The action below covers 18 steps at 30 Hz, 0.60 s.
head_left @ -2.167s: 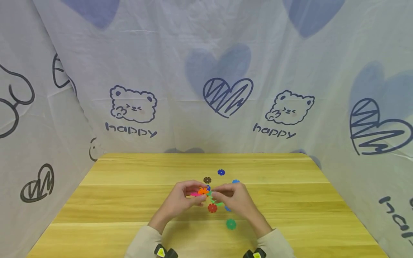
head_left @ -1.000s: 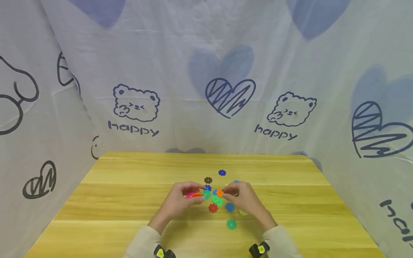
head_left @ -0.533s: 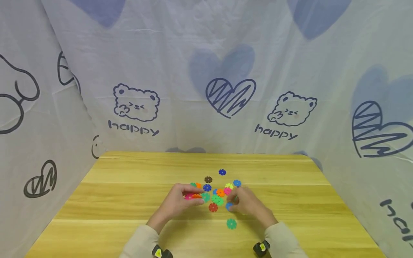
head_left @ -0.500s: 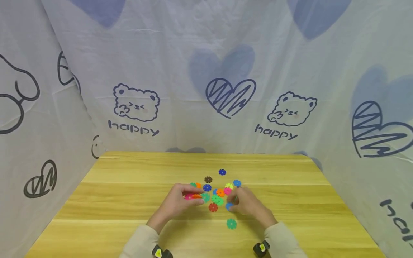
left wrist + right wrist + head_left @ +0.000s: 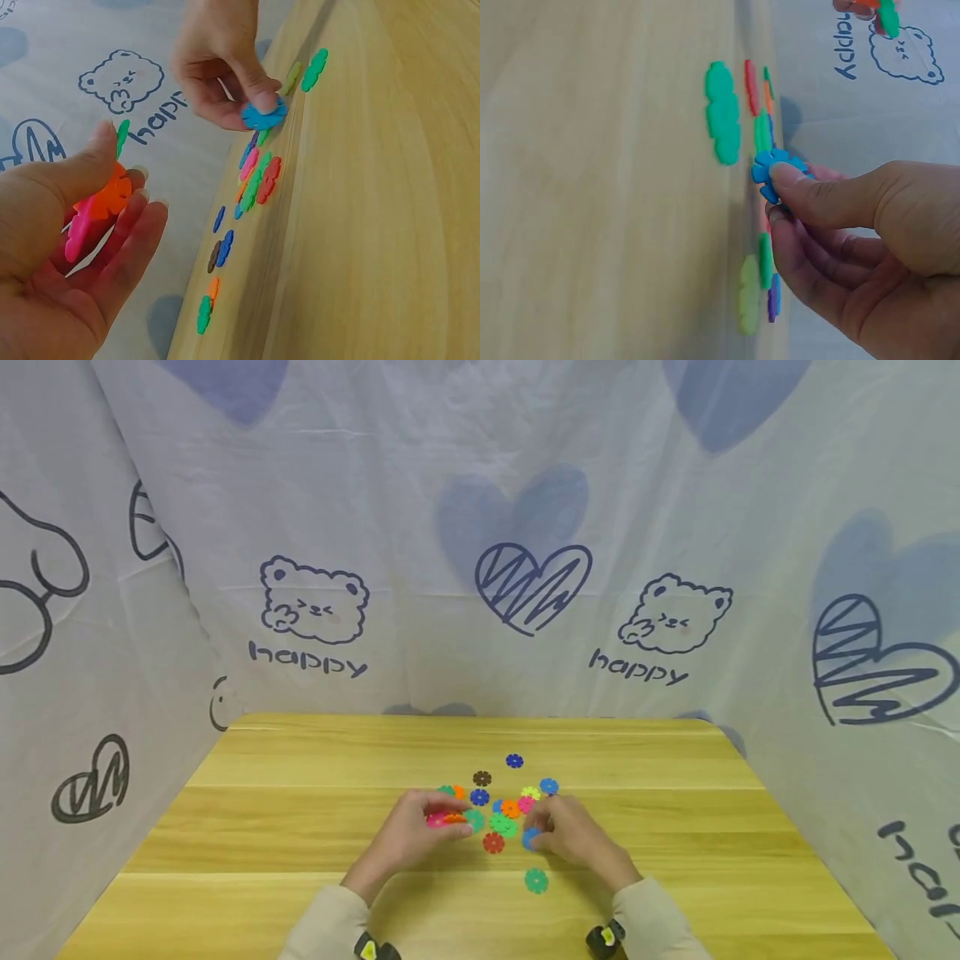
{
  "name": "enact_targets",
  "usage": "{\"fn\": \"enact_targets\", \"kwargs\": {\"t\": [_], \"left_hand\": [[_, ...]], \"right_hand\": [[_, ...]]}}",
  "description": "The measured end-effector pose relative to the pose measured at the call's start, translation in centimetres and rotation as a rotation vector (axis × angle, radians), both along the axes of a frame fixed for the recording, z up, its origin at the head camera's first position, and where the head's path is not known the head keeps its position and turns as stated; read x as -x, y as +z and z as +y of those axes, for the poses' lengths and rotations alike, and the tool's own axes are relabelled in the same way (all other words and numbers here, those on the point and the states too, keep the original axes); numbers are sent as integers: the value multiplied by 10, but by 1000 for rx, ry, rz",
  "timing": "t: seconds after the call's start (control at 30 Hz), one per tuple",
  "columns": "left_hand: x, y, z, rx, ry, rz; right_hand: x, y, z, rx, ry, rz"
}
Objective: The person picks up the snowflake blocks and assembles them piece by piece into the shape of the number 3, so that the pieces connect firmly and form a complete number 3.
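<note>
In the left wrist view my left hand [image 5: 82, 225] holds a small chain of toothed snowflake discs, with a pink disc [image 5: 79, 234], an orange disc [image 5: 114, 193] and a green disc [image 5: 122, 137] joined together. My right hand [image 5: 573, 835] pinches a blue snowflake disc [image 5: 762, 169] between thumb and fingers, raised off the table in the right wrist view. Between the hands lie a red disc [image 5: 493, 843], light green discs [image 5: 502, 824] and an orange disc [image 5: 511, 809]. Beside the right fingers is another pink disc [image 5: 527, 805].
The wooden table [image 5: 300, 752] has more loose discs: brown [image 5: 482, 778], dark blue [image 5: 480, 797], yellow [image 5: 531, 792], and a green one [image 5: 536, 882] nearer the front. A printed white curtain [image 5: 420, 643] encloses the back and sides.
My hands, close together at first, have moved apart. The right hand has gone right and down to the blue disc and now holds it. The left hand keeps its chain and has shifted slightly left.
</note>
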State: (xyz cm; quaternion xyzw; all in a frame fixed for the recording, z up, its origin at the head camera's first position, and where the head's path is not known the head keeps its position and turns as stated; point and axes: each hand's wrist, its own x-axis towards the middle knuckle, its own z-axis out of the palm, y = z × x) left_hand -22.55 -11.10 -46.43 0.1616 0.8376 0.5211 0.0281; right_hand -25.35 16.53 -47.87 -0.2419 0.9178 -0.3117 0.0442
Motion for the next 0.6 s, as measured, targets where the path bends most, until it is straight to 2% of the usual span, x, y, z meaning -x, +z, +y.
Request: {"fn": "enact_targets", "kwargs": {"t": [0.27, 0.4, 0.6], "left_hand": [[1, -2, 3, -41, 34, -13], [2, -2, 4, -50, 58, -11], [1, -3, 7, -42, 74, -2]], "right_hand": [[-4, 14, -11, 121, -22, 7], [-9, 22, -19, 189, -28, 41], [-16, 29, -29, 279, 0, 80]]}}
